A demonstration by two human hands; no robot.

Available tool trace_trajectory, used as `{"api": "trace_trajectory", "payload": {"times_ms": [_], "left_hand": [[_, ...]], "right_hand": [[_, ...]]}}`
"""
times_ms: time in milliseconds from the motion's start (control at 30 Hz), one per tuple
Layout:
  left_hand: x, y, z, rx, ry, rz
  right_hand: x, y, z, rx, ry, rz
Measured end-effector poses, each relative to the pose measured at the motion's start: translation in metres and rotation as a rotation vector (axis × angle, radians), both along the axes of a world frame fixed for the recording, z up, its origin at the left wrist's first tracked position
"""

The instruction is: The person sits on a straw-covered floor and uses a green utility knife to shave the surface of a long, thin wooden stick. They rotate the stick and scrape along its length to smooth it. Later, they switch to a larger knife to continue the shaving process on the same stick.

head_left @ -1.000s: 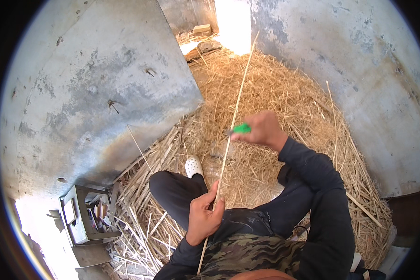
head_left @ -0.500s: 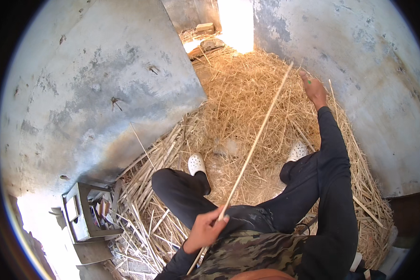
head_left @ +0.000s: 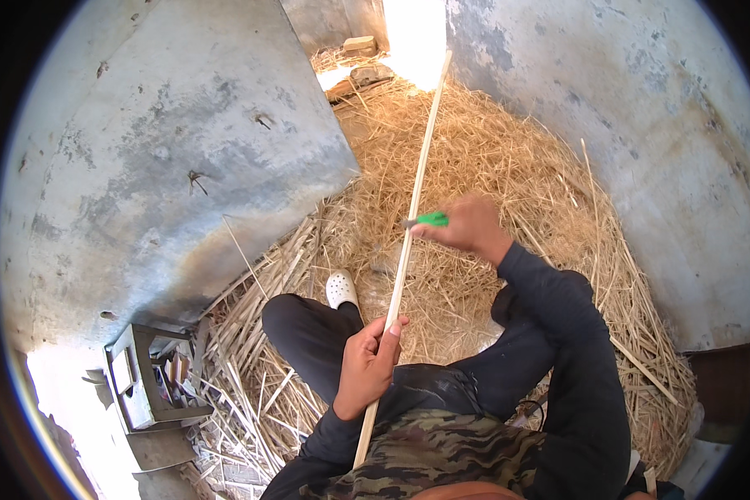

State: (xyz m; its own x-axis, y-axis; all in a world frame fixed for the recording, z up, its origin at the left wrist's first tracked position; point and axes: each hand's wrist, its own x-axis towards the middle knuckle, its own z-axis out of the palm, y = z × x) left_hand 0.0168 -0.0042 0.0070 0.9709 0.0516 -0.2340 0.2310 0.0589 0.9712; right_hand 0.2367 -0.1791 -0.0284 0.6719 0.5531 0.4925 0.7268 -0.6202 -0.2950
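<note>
A long, pale wooden strip [head_left: 417, 179] slants up from my lap toward the bright doorway. Around its lower part my left hand [head_left: 368, 367] is closed, thumb on top, and the strip's end passes below the wrist. My right hand [head_left: 470, 227], somewhat blurred, is wrapped round a small green-handled tool [head_left: 432, 218]. The tool's short dark tip meets the strip about midway along its length; its exact shape is too small to make out.
Fine straw-like shavings [head_left: 475, 133] are heaped ahead between weathered walls. Long loose strips [head_left: 241, 350] lie at the left, and more [head_left: 642, 333] on the right. A wooden box frame [head_left: 154, 379] with small items stands at left. One white clog [head_left: 341, 289] shows on my foot.
My right hand has come back from the far right to the middle of the strip. The strip has swung left at its far end, and my left hand has shifted slightly.
</note>
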Motion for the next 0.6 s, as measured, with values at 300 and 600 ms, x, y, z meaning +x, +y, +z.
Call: {"api": "trace_trajectory", "payload": {"times_ms": [300,600], "left_hand": [[-0.013,0.001,0.010,0.460,-0.140,0.032],[-0.014,0.003,0.013,0.568,-0.163,0.074]], "right_hand": [[0.022,0.011,-0.020,-0.156,-0.170,-0.085],[-0.023,0.020,-0.022,-0.058,0.010,0.165]]}}
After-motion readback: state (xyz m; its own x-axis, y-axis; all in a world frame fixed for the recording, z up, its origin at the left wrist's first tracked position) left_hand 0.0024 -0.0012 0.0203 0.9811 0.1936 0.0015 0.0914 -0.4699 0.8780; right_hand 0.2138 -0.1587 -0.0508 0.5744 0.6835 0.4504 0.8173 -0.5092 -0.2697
